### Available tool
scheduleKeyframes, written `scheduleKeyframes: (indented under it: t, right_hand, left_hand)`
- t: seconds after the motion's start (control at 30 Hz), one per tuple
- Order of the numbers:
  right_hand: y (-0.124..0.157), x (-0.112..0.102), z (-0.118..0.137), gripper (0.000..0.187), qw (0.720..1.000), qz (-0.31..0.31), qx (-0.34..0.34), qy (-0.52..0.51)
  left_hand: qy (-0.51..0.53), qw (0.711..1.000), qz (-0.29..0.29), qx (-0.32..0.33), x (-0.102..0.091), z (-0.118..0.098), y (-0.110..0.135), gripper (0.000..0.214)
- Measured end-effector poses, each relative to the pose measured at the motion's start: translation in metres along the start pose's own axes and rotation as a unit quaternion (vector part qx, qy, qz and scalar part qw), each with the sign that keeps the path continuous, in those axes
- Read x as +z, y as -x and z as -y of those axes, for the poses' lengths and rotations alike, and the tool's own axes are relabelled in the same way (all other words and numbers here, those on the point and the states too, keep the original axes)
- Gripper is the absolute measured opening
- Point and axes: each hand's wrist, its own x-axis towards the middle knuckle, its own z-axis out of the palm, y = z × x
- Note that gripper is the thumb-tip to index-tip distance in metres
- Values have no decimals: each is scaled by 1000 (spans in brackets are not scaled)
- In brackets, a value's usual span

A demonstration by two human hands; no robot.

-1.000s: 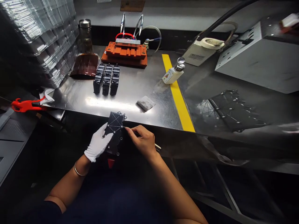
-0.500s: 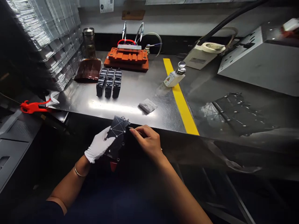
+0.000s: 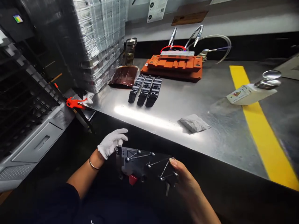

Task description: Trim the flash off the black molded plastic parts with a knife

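My right hand (image 3: 185,174), bare, grips the right end of a black plastic plate (image 3: 144,165), its thumb on the top face. The plate lies across in front of the bench edge, with crossing ribs and several shiny studs. A small red piece (image 3: 133,179) shows at its lower side. My left hand (image 3: 112,143), in a white glove, is beside the plate's left upper corner. Its fingers are stretched and spread, with nothing in them. Much of my right hand's fingers is hidden behind the plate or lost in the dark.
On the metal bench (image 3: 163,105) stand black moulded parts (image 3: 146,90), an orange fixture (image 3: 175,67), a folded grey cloth (image 3: 195,123) and a white dispenser bottle (image 3: 252,93) on yellow tape (image 3: 261,133). Clear trays (image 3: 100,40) are stacked left, above a red air gun (image 3: 76,102).
The black plate has turned from upright to lying across. My left hand has let go of it, and my right hand now holds its right end. The view has swung left.
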Motion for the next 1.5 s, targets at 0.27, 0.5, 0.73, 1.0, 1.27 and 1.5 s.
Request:
scheduleKeyframes:
  t: [0.27,0.5,0.73,1.0,1.27,1.5]
  right_hand:
    - [-9,24,-1,38,981,-162,-95,48]
    - [8,48,-6,41,987,-129,-90,-20]
    - [29,75,8,30,983,-81,-156,55]
    - [33,89,10,22,983,-54,-171,29]
    - [20,81,6,23,980,-100,-170,39]
    - [20,85,5,23,982,-91,-164,22]
  left_hand:
    - [85,995,16,-41,17,56,11,20]
    - [-60,996,-52,26,-6,50,3,22]
    - [-170,934,-117,291,17,32,17,47]
    - [-263,898,-122,332,32,19,29,39]
    - [-264,894,-134,336,4,29,21,38]
    - [-249,926,-158,237,-11,36,16,37]
